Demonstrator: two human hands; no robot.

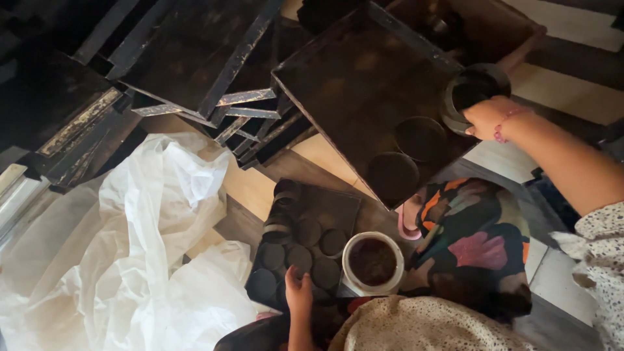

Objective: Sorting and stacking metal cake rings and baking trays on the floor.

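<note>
Left hand (298,290): fingers flat, holding nothing, on dark round discs (305,257) on small black tray (344,198) | white round bowl of brown powder (372,262): just right | Right hand (486,117): far, upper right, clamped on grey metal ring mould (455,97) at edge of large black square tray (351,84).

A crumpled white plastic bag (130,260) lies at left; no labels, signs or screens.
</note>
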